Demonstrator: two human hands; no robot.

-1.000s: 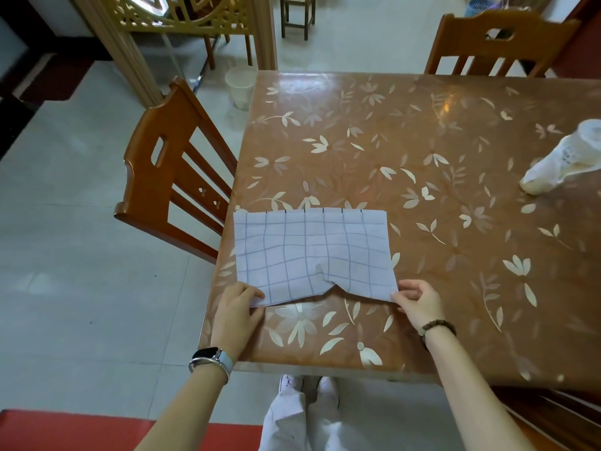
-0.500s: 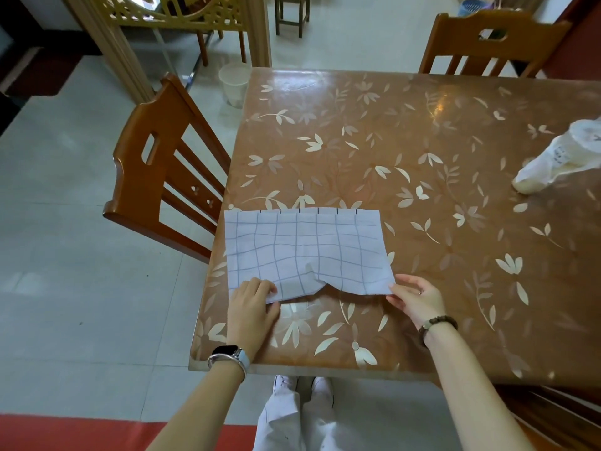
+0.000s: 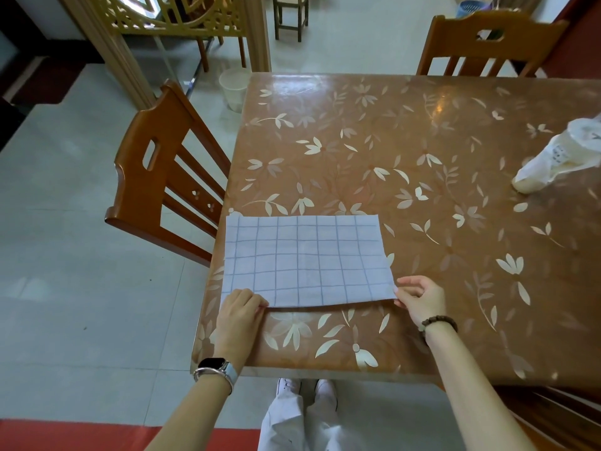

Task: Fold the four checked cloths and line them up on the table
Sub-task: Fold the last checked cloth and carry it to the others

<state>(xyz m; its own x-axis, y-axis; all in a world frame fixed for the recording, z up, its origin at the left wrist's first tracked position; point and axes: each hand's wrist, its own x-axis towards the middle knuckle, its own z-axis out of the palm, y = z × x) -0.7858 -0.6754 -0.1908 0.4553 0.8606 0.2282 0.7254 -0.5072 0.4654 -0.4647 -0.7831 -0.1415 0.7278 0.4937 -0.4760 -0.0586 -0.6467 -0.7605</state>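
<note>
Table [image 3: 422,141] glossy, leaf-patterned; checked cloth [image 3: 305,258] flat on it, left hand [image 3: 239,315], right hand [image 3: 419,299] pinching near corners; tiled floor [image 3: 65,255].

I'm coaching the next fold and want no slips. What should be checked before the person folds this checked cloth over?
1. Left hand pinches the near left corner: ok.
2. Right hand pinches the near right corner: ok.
3. Checked cloth lies flat, no wrinkles: ok.
4. Plastic bag sits apart from the cloth: ok.
5. Cloth fully on the table: cannot tell, its left edge sits at the rim.
</note>
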